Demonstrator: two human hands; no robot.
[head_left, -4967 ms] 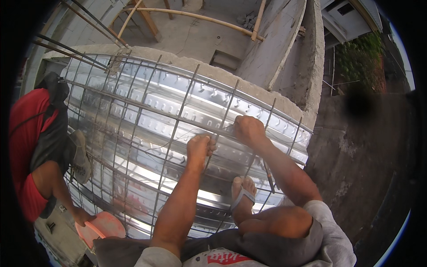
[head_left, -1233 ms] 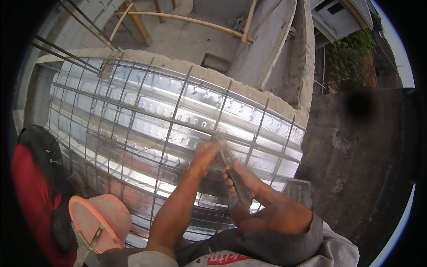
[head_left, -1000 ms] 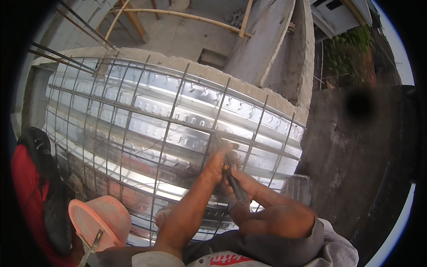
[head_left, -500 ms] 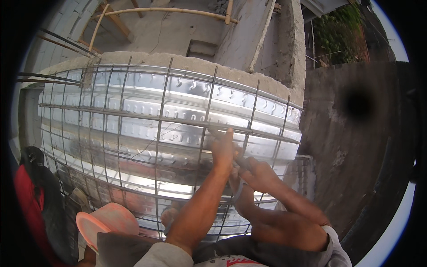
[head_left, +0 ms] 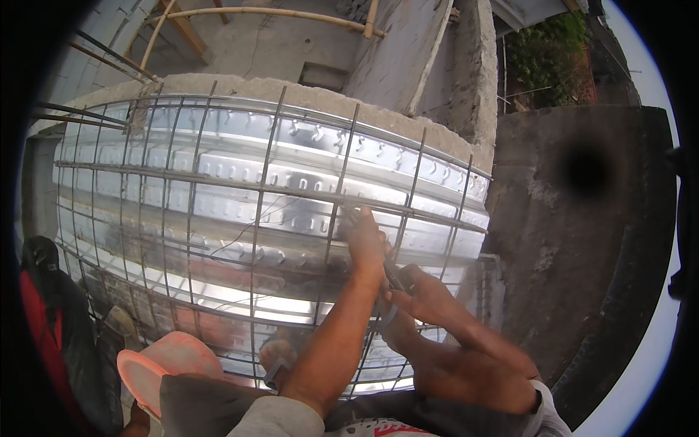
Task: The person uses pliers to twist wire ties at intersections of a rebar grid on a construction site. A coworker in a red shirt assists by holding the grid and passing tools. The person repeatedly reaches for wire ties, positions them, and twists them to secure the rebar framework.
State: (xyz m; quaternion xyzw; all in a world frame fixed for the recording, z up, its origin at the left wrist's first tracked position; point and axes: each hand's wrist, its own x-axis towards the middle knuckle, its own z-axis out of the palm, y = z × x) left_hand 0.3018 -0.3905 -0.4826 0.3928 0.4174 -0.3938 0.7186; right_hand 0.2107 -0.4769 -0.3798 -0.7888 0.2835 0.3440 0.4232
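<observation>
A grid of thin steel reinforcing bars lies over shiny ribbed metal decking. My left hand is wrapped around the upper part of a dark, long-handled hand tool, one finger stretched along it toward a bar. My right hand, nearer my body, closes on the tool's lower end. Its tip meets the area of a lengthwise bar, though my fingers and blur hide its jaws, so its exact kind is unclear. Thin loose wire lies across the grid to the left.
My strapped feet rest on the grid below my arms. An orange bucket-shaped thing sits at lower left, near red and black cloth. Rough concrete edging runs along the far side; bar ends jut in at left. A dark wall stands at right.
My view has shifted slightly, moving the grid a little left and up. The tool's handle has swung and shows more clearly between my hands; both hands keep their hold.
</observation>
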